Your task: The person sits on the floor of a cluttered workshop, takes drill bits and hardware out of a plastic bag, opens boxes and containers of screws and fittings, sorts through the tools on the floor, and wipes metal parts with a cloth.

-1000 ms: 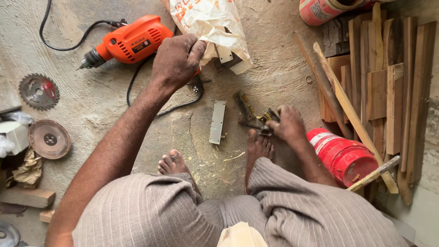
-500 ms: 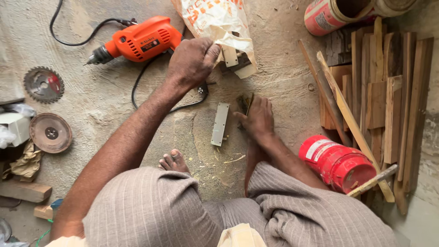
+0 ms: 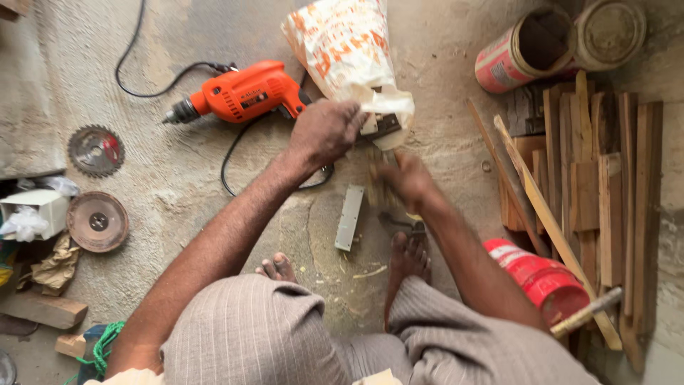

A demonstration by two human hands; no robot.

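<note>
Right hand point(image 3: 402, 178) had left the floor hardware, fingers curled; left hand point(image 3: 326, 132) gripped the plastic bag point(image 3: 349, 50) mouth.

Rough, dusty concrete floor point(image 3: 178, 43) in soft daylight, strewn with wood shavings.

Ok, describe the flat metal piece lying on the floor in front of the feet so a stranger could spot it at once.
Start at the orange drill on the concrete floor, then go down and right past its black cord. Between the person's left hand and bare feet lies the metal plate. It is a pale grey, narrow rectangle, unlike the round saw blades far left.
</note>
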